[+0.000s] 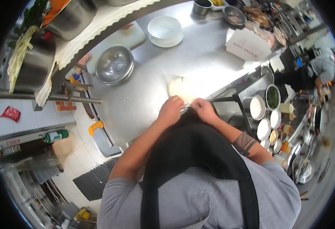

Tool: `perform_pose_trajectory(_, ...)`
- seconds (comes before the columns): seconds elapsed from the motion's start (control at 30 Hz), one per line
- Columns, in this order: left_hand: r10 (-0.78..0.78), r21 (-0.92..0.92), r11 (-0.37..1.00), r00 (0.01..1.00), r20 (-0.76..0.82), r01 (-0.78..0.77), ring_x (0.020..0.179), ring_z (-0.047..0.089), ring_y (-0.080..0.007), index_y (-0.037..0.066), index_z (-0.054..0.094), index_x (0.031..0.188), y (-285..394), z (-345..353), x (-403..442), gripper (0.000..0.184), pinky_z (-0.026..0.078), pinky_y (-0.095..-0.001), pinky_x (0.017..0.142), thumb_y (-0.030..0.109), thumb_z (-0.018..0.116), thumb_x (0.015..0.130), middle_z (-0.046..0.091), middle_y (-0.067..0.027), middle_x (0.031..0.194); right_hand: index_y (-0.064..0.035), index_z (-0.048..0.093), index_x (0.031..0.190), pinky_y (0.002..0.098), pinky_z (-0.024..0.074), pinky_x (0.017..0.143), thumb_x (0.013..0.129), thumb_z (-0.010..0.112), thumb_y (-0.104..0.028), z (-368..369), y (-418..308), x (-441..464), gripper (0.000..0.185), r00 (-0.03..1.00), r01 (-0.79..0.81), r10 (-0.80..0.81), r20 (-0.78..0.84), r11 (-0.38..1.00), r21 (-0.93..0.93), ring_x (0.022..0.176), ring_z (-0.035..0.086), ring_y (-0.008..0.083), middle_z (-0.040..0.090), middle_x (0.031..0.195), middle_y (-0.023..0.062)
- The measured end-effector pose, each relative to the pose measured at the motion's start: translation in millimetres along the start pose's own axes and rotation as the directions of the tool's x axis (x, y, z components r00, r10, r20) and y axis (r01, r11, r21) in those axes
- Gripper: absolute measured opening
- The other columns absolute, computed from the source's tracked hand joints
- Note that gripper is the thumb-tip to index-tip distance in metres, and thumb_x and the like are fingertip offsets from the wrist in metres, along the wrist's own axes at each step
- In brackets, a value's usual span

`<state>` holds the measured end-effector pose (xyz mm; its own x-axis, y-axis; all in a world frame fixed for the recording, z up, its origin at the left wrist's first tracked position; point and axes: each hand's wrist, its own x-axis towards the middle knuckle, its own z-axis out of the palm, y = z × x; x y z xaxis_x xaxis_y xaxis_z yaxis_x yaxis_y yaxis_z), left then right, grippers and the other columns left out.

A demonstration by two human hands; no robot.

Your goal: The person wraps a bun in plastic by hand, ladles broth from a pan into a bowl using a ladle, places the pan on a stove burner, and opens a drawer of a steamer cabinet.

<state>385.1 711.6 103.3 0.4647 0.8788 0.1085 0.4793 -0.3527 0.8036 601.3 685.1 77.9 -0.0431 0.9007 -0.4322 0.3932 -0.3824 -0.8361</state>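
Note:
A clear plastic bag with pale, off-white contents (182,87) lies on the steel table (140,97) close to its front edge. At the near end of the bag, my left hand (171,110) has its fingers curled and pinched on the plastic. Just to the right, my right hand (203,109) pinches the bag's near edge as well. The two hands are a short gap apart, right in front of the black apron (194,141). The fingertips are small and partly hidden, and the bag's opening cannot be made out clearly.
Metal bowls (115,65) stand at the table's left, white bowls (164,30) at the back, a white box (248,44) at back right. Containers (257,108) fill a lower station on the right. Another person (324,66) works at far right. A shelf (79,42) overhangs the left.

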Motion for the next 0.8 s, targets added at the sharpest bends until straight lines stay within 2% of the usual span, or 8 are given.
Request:
perform_pose_trajectory(0.13,-0.132,0.118,0.972,0.883,-0.451,0.206,0.105,0.064,-0.0335,0.001,0.063,0.112,-6,14,-3,0.032,0.052,-0.0396,0.09,0.017,0.075,0.087,0.064,-0.0169,0.109,0.0056,0.06,0.123,0.0346,0.0557,0.087,0.102,0.063,-0.024,-23,-6,26,0.037,0.984,-0.068,0.105,-0.146,0.968,0.24,0.1,0.067,0.019,0.068,0.115,0.0139)
perform_pose_trajectory(0.2,-0.738,-0.583,0.603,0.658,-0.149,0.545,0.115,0.063,-0.0267,-0.003,0.055,0.129,-10,25,6,0.055,0.049,-0.0375,0.101,0.022,0.08,0.088,0.064,-0.0167,0.124,0.0076,0.052,0.136,0.0354,0.0525,0.095,0.101,0.064,-0.022,-33,-23,38,0.047,0.994,-0.106,0.092,0.056,0.919,0.379,0.112,0.064,0.021,0.065,0.127,0.0151)
perform_pose_trajectory(0.27,-0.699,-0.582,0.636,0.698,-0.155,0.507,0.124,0.059,-0.0236,-0.004,0.048,0.14,-24,31,21,0.069,0.048,-0.0364,0.105,0.024,0.082,0.088,0.061,-0.0167,0.133,0.0093,0.047,0.14,0.0346,0.0537,0.097,0.099,0.068,-0.02,-38,-37,58,0.054,0.935,-0.242,0.062,0.35,0.832,0.499,0.11,0.064,0.0216,0.064,0.123,0.0124)
perform_pose_trajectory(0.4,-0.702,-0.741,0.555,0.691,-0.173,0.378,0.123,0.061,-0.0239,-0.002,0.049,0.141,16,18,51,0.067,0.05,-0.0375,0.103,0.022,0.081,0.088,0.061,-0.0155,0.133,-0.0015,0.046,0.133,0.0401,0.0495,0.103,0.098,0.068,-0.012,-59,-54,101,0.042,0.891,-0.279,0.021,0.453,0.812,0.512,0.124,0.055,0.0226,0.058,0.126,0.012)
perform_pose_trajectory(0.47,-0.758,-0.892,0.369,0.64,-0.126,0.261,0.117,0.064,-0.0215,-0.002,0.05,0.143,35,17,66,0.074,0.052,-0.036,0.1,0.024,0.085,0.082,0.064,-0.0149,0.13,-0.0059,0.041,0.132,0.0453,0.0486,0.106,0.098,0.065,-0.009,-72,-82,117,0.041,0.847,-0.277,-0.075,0.526,0.783,0.557,0.128,0.052,0.0263,0.055,0.129,0.0118)
perform_pose_trajectory(0.53,-0.706,-0.862,0.48,0.656,-0.267,0.165,0.112,0.064,-0.0221,0.001,0.049,0.145,47,17,84,0.073,0.052,-0.0357,0.097,0.024,0.083,0.085,0.064,-0.0148,0.125,-0.007,0.037,0.139,0.0477,0.0487,0.106,0.098,0.062,-0.007,-85,-112,131,0.048,0.773,-0.43,-0.138,0.619,0.603,0.671,0.129,0.053,0.0298,0.053,0.133,0.0121)
perform_pose_trajectory(0.6,-0.619,-0.335,0.781,0.581,-0.529,0.527,0.119,0.059,-0.0241,0.005,0.044,0.152,67,5,103,0.074,0.052,-0.0365,0.098,0.023,0.079,0.089,0.059,-0.0149,0.13,-0.008,0.038,0.143,0.0507,0.0472,0.109,0.099,0.059,-0.01,-82,-117,167,0.049,0.741,-0.439,-0.188,0.644,0.59,0.678,0.131,0.053,0.0327,0.052,0.14,0.0133)
perform_pose_trajectory(0.8,-0.534,-0.283,0.838,0.599,-0.596,0.466,0.093,0.064,-0.0163,0.008,0.063,0.136,110,2,65,0.046,0.053,-0.0305,0.084,0.019,0.075,0.093,0.064,-0.0084,0.116,-0.002,0.053,0.139,0.0529,0.0427,0.115,0.101,0.053,-0.025,-57,-183,263,0.045,0.675,-0.529,-0.274,0.685,0.467,0.708,0.13,0.057,0.0336,0.059,0.14,0.0173)
